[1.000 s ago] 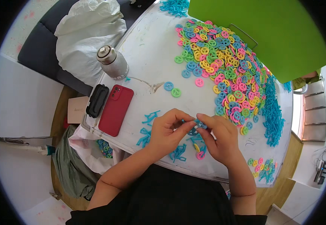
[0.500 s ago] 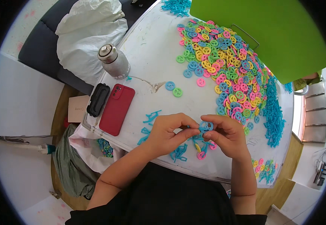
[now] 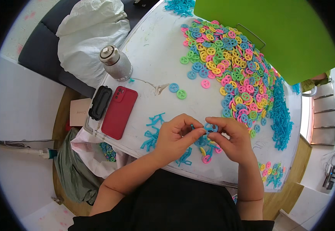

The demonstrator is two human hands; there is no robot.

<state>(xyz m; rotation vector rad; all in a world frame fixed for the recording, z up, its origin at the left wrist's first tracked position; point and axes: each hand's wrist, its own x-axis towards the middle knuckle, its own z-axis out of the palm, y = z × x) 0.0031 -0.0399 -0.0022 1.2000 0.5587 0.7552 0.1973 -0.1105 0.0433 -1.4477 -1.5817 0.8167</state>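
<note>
Blue plastic wheel [image 3: 211, 128] sits pinched in the right hand's [image 3: 233, 139] fingers; the left hand [image 3: 176, 133] pinches a mostly hidden blue piece [image 3: 193, 126]. Light, steady pressure should help.

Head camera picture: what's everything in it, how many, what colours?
Table: 1, white, centre
Spoked wheels: too many to count, pink, yellow, green, blue, mostly piled upper right
Forked pieces: many, blue, along table's right, top and front
Phone: 1, red, table's left
Case: 1, black, beside phone
Bottle: 1, silver-grey, beyond phone
Panel: 1, green, upper right
Seat: 1, dark, upper left
Sack: 1, white, on seat
Box: 1, pale, left
Bag: 1, whitish, lower left
Crumpled plastic: 1, grey-green, beside bag
Shirt: 1, black, bottom
Left hand: 1, bare, centre, pinching blue piece
Right hand: 1, bare, centre, pinching blue wheel
</note>
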